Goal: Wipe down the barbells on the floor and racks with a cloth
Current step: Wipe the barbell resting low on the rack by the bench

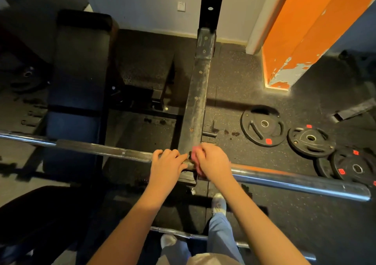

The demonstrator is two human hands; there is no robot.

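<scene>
Gripping the long barbell (pixel 284 178) at the frame's centre, the left hand (pixel 165 163) curls its fingers over the bar. Just beside it, the right hand (pixel 212 161) clenches a pink cloth (pixel 195 152) against the same bar. A second barbell (pixel 183 234) lies on the floor at the bottom, with weight plates (pixel 262 125) at right.

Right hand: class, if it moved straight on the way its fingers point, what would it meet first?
Most likely the dusty black rack beam just ahead of the right hand; depth is unclear.
</scene>
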